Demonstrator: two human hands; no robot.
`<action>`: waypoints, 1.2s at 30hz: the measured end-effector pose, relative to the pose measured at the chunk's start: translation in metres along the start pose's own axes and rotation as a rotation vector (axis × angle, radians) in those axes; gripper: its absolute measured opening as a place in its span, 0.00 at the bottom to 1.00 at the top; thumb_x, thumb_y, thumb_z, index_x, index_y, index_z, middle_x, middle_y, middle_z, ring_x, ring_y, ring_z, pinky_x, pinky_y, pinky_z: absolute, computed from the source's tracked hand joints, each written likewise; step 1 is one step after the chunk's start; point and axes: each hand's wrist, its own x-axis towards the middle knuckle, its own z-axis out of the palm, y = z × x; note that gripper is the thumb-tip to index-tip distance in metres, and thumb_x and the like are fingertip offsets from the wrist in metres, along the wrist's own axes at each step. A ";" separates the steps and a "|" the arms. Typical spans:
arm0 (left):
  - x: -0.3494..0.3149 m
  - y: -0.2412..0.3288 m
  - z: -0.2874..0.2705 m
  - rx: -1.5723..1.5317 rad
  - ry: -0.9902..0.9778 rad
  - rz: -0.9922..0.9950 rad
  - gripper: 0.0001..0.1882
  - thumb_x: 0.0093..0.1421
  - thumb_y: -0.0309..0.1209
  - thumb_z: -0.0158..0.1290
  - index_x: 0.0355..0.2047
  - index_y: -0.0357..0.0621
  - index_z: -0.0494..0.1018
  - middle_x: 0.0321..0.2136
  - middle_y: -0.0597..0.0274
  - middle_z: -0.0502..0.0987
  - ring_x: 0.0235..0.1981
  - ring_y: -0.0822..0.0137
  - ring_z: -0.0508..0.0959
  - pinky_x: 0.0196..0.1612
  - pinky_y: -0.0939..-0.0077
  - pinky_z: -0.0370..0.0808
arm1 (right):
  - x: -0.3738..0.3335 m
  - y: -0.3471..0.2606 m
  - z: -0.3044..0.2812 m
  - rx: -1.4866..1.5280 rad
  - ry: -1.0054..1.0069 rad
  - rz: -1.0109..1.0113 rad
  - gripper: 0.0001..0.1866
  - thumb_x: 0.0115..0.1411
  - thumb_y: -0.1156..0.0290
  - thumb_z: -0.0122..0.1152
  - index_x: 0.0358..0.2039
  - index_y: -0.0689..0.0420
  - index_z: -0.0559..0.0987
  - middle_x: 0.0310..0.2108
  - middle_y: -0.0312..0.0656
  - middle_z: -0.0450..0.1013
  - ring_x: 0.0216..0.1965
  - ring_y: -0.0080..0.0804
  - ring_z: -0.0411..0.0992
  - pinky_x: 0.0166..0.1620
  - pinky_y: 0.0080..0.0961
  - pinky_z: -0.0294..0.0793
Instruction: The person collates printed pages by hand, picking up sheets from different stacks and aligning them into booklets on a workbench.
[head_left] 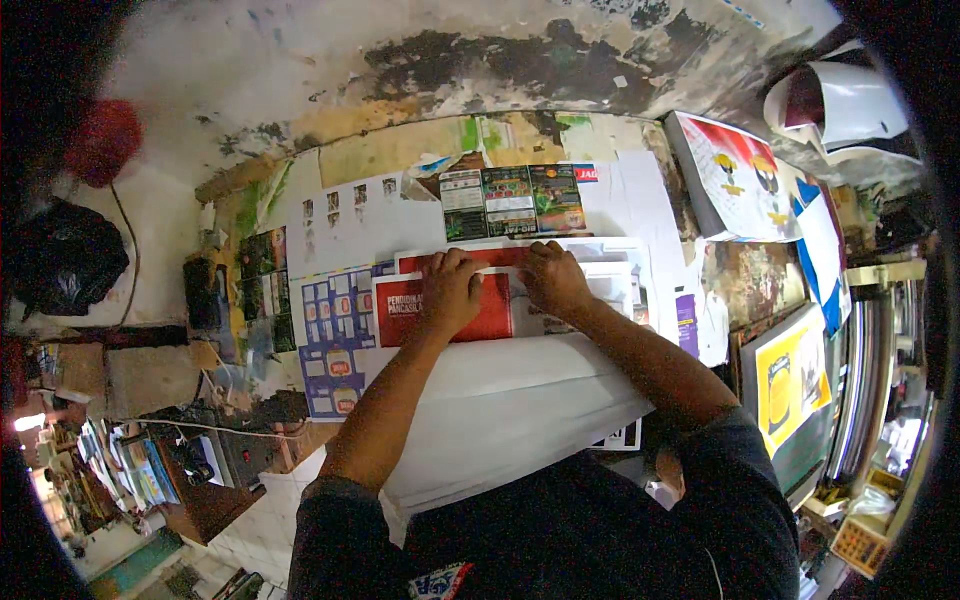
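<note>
The red-and-grey printed sheet (490,318) is lying on the worktable (745,275) between the forearms, its near edge meeting a large white sheet (500,400) that is sloping toward the person's body; the left hand (453,288) is resting over its red part and the right hand (553,280) over its grey part, fingers bent and close together near its far edge; whether they are pinching paper I cannot tell; a second red sheet (500,256) is showing just beyond; white paper is spreading rightward toward a thick printed stack (730,185), and the worktable's far edge is running along the stained wall (580,75); pale lettering is standing on the red, light print on the black leaflet (512,205); the right hand and forearm are covering much of the grey side, and smaller print is blurring
</note>
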 end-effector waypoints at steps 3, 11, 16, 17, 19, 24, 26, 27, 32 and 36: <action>0.003 0.002 -0.001 0.073 -0.075 -0.046 0.11 0.52 0.26 0.58 0.38 0.47 0.81 0.36 0.58 0.74 0.42 0.53 0.72 0.47 0.53 0.69 | 0.000 0.002 0.002 -0.026 -0.006 -0.043 0.09 0.47 0.72 0.67 0.27 0.58 0.76 0.30 0.45 0.71 0.35 0.49 0.71 0.36 0.44 0.74; 0.011 0.002 -0.007 0.021 -0.068 -0.001 0.09 0.51 0.25 0.59 0.34 0.46 0.81 0.32 0.60 0.76 0.38 0.54 0.73 0.42 0.55 0.72 | 0.002 -0.003 -0.002 0.065 0.083 0.005 0.09 0.46 0.75 0.66 0.27 0.59 0.75 0.31 0.46 0.71 0.35 0.50 0.70 0.38 0.45 0.73; 0.010 0.007 -0.011 0.105 -0.175 0.025 0.11 0.49 0.26 0.58 0.35 0.45 0.81 0.35 0.61 0.76 0.42 0.56 0.73 0.49 0.54 0.70 | 0.000 -0.008 -0.008 0.012 0.056 -0.052 0.07 0.47 0.74 0.64 0.28 0.58 0.76 0.35 0.44 0.72 0.39 0.47 0.70 0.40 0.43 0.72; 0.010 0.009 -0.011 0.186 -0.178 0.065 0.11 0.49 0.27 0.57 0.35 0.45 0.81 0.36 0.61 0.76 0.44 0.56 0.73 0.52 0.54 0.68 | 0.000 -0.009 -0.009 0.003 0.057 -0.076 0.08 0.46 0.74 0.64 0.29 0.58 0.77 0.36 0.44 0.72 0.40 0.46 0.69 0.40 0.42 0.72; 0.009 0.015 -0.011 0.280 -0.164 0.150 0.11 0.49 0.28 0.56 0.35 0.43 0.80 0.37 0.61 0.76 0.45 0.58 0.72 0.56 0.54 0.65 | -0.003 -0.007 -0.009 -0.016 0.054 -0.116 0.09 0.45 0.74 0.63 0.30 0.58 0.78 0.37 0.42 0.72 0.41 0.45 0.69 0.41 0.42 0.71; 0.003 0.017 -0.006 0.386 -0.147 0.283 0.10 0.52 0.27 0.53 0.34 0.41 0.79 0.36 0.60 0.75 0.47 0.59 0.71 0.61 0.56 0.62 | -0.007 -0.016 -0.013 -0.043 -0.003 -0.132 0.13 0.43 0.77 0.61 0.34 0.58 0.79 0.38 0.42 0.73 0.41 0.45 0.69 0.43 0.41 0.72; -0.001 0.022 -0.007 0.382 -0.242 0.267 0.09 0.54 0.28 0.53 0.34 0.40 0.79 0.36 0.59 0.75 0.46 0.59 0.72 0.59 0.56 0.62 | -0.012 -0.017 -0.015 -0.044 -0.001 -0.165 0.14 0.43 0.77 0.61 0.35 0.58 0.80 0.38 0.43 0.73 0.40 0.45 0.70 0.43 0.42 0.72; 0.002 0.023 -0.009 0.368 -0.259 0.253 0.09 0.54 0.29 0.53 0.34 0.40 0.79 0.37 0.59 0.75 0.47 0.59 0.72 0.59 0.56 0.62 | -0.006 -0.016 -0.014 -0.085 -0.037 -0.151 0.14 0.44 0.75 0.62 0.36 0.58 0.80 0.39 0.42 0.73 0.40 0.45 0.70 0.43 0.43 0.72; 0.029 0.035 -0.037 0.320 -0.384 0.049 0.12 0.56 0.37 0.54 0.33 0.42 0.80 0.35 0.52 0.78 0.41 0.52 0.77 0.51 0.52 0.70 | 0.000 -0.044 -0.044 0.012 0.013 0.016 0.09 0.51 0.67 0.61 0.33 0.55 0.80 0.43 0.42 0.73 0.44 0.45 0.69 0.41 0.45 0.70; 0.072 0.077 -0.093 0.204 -0.678 -0.309 0.14 0.61 0.39 0.50 0.33 0.43 0.80 0.36 0.46 0.80 0.40 0.45 0.80 0.46 0.51 0.75 | -0.006 -0.047 -0.066 -0.033 -0.083 0.025 0.11 0.57 0.62 0.58 0.31 0.56 0.79 0.33 0.50 0.75 0.34 0.46 0.73 0.40 0.48 0.69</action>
